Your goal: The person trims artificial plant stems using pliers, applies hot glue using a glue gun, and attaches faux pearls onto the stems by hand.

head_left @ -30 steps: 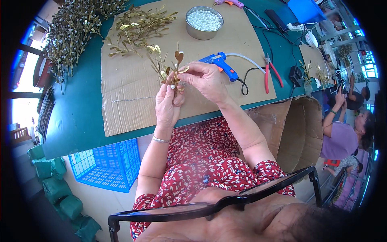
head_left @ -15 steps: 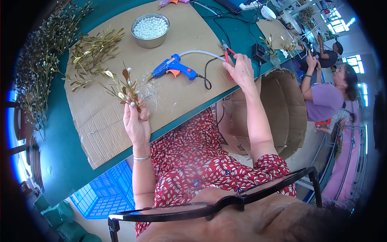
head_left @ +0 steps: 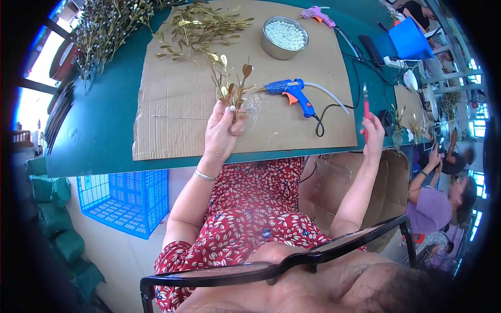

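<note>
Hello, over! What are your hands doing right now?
Left hand grips gold sprig, upright above cardboard. Right hand holds red pliers at table edge. Blue glue gun lies between them.

The left hand (head_left: 222,130) holds a small sprig of gold artificial leaves (head_left: 234,86) upright above the brown cardboard sheet (head_left: 177,104); the right hand (head_left: 373,136) grips red-handled pliers (head_left: 365,107) near a blue glue gun (head_left: 291,91).

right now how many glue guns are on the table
2. A blue glue gun lies on the cardboard sheet in front of the left hand. A pink glue gun lies at the sheet's far edge. Others may be hidden.
</note>
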The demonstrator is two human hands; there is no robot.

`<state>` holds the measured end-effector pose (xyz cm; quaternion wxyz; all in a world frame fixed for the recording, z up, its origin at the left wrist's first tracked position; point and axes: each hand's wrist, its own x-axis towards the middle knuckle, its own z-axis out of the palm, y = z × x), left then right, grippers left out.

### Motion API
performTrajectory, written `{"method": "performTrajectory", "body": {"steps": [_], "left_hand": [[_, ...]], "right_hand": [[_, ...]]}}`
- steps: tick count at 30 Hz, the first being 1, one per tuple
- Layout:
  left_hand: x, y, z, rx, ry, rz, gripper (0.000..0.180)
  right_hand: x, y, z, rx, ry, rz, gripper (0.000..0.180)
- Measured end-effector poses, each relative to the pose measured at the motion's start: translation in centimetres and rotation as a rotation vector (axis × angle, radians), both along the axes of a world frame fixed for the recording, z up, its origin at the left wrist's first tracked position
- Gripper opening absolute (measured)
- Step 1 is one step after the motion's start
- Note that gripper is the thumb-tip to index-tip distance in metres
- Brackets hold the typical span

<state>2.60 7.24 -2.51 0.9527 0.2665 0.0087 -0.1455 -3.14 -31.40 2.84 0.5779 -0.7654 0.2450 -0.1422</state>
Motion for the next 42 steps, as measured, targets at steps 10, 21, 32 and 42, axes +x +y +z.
{"method": "performTrajectory", "body": {"steps": [10, 21, 32, 42], "left_hand": [[0.2, 0.0, 0.1, 0.042, -0.038, -0.078, 0.042], [0.1, -0.3, -0.3, 0.03, 0.001, -0.077, 0.039], [0.2, -0.5, -0.2, 0.049, -0.037, -0.068, 0.038], [0.0, -0.1, -0.4, 0.087, -0.05, -0.067, 0.043]], "right_hand": [[-0.8, 16.4, 1.4, 0.351, 0.029, 0.706, 0.055], [0.5, 17.6, 2.7, -0.178, 0.028, 0.744, 0.051], [0.7, 17.7, 2.4, -0.287, -0.031, 0.739, 0.053], [-0.5, 18.8, 0.0, 0.088, -0.011, 0.772, 0.048]]}}
